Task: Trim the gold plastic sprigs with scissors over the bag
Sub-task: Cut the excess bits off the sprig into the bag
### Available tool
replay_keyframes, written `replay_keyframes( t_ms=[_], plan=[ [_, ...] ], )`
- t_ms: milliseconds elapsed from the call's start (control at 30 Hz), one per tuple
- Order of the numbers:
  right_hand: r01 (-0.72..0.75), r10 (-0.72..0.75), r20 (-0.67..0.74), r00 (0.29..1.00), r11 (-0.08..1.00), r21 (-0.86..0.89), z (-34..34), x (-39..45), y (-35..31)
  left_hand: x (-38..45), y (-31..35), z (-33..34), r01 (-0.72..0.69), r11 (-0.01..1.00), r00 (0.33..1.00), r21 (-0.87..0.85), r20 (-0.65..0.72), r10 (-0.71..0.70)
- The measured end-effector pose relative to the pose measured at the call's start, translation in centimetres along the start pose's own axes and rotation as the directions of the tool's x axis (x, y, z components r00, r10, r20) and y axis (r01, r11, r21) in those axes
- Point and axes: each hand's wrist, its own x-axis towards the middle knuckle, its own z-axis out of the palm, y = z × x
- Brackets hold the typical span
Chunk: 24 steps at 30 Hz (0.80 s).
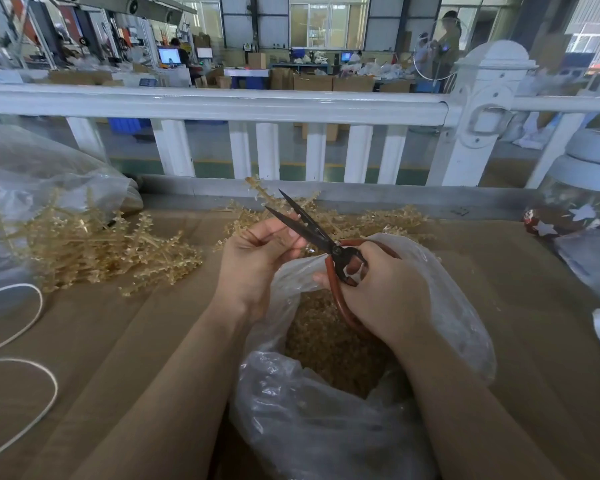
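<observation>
Nearest, at lower centre of the frame, the open clear bag [326, 427] holds gold trimmings. Above its mouth, the right hand [385, 292] is curled in a closed grip round the red handles of the scissors [312, 230], blades parted and pointing to the upper left. The left hand [257, 258], wrist bent, pinches a thin gold sprig [257, 187] between thumb and fingers, its stem lying between the blades. Farther back, loose sprigs [101, 247] lie heaped on the brown surface [118, 341], left of centre. A white railing [222, 105] crosses the upper frame.
</observation>
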Motion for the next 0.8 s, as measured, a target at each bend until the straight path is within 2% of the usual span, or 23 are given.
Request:
replay_keyframes(
  t_ms=[333,633,800],
  plan=[
    [0.017,-0.017,0.003,1.000,0.999,0.047,-0.01,-0.05,-0.09,0.03,0.22,-0.31,-0.016,0.999,0.999,0.046,0.033,0.015],
    [0.016,-0.015,0.032,0.999,1.000,-0.024,-0.30,0.17,-0.16,-0.03,0.17,-0.60,-0.060,0.971,0.998,0.232,-0.001,0.062],
    [0.015,-0.014,0.002,1.000,0.999,-0.034,-0.64,0.10,-0.39,-0.14,-0.01,-0.26,-0.078,0.956,0.997,0.283,0.031,0.073]
  ],
)
